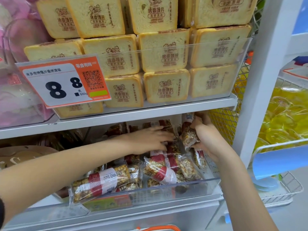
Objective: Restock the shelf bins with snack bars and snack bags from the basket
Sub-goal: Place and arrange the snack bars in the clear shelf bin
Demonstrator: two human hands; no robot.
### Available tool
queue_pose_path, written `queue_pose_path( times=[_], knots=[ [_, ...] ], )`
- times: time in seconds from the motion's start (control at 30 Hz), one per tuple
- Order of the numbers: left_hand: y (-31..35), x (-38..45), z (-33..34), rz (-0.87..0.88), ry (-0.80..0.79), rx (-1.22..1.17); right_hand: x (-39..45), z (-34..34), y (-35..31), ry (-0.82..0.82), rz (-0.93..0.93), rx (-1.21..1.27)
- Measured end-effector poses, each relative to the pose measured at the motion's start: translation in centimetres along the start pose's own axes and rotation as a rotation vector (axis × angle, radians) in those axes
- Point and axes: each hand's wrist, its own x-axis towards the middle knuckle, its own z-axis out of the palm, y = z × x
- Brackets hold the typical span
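Both your arms reach into the lower bin [191, 185], forearms stretched forward under the shelf [116, 114]. Your left hand [150, 139] lies palm down, fingers straight and a little spread, their tips resting on the bars [160, 170] piled at the back; motion blur hides the exact contact. Your right hand [204, 139] is turned upright at the bin's right end, fingers and thumb curled round a clear bag [189, 135] of nut bars, held on end just beyond your left fingertips. More bars lie below both hands, one long bar [101, 182] against the bin's front wall. Above your fingers, toast packs [166, 87] fill the upper bin behind a price tag [63, 80]
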Motion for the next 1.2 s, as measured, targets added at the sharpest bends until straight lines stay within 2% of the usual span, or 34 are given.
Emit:
queue_pose_path(
  times=[0.07, 0.13, 0.2, 0.27, 0.37, 0.5, 0.6, 0.73, 0.83, 0.97, 1.2],
  knots=[
    [-0.2, 0.4, 0.1, 0.039, 0.002, -0.045, 0.0, -0.1, 0.2, -0.018, -0.017, -0.01],
    [-0.7, 0.0, -1.0, -0.133, 0.092, -0.263, 0.1, -0.2, 0.1, -0.034, -0.026, 0.019],
    [-1.2, -0.3, -1.7, -0.336, 0.112, -0.444, 0.3, -0.3, 0.0, -0.035, -0.022, 0.127],
    [-0.9, -0.1, -2.1, -0.42, 0.006, -0.352, 0.5, -0.2, -0.1, -0.025, -0.02, 0.228],
    [0.3, 0.9, -1.5, -0.424, -0.122, -0.2, 0.3, -0.1, -0.2, -0.001, -0.074, 0.276],
    [0.9, 2.5, -0.5, -0.388, -0.102, -0.21, 0.4, -1.0, -0.9, 0.028, -0.108, 0.443],
    [0.7, 3.1, -0.3, -0.357, -0.095, -0.225, 0.4, -1.5, -1.1, -0.019, -0.082, 0.6],
    [-0.4, 2.8, -0.1, -0.315, -0.091, -0.257, 0.1, -1.4, -1.1, -0.062, -0.09, 0.582],
    [0.3, 2.8, 0.1, -0.287, -0.005, -0.312, 0.0, -1.5, -1.3, -0.077, -0.093, 0.597],
    [1.0, 3.2, 0.5, -0.117, 0.059, -0.338, 0.0, -1.5, -1.2, -0.069, -0.081, 0.608],
    [0.7, 2.5, 1.0, -0.206, -0.029, -0.462, -0.2, -1.8, -1.2, -0.103, -0.075, 0.607]
  ],
)
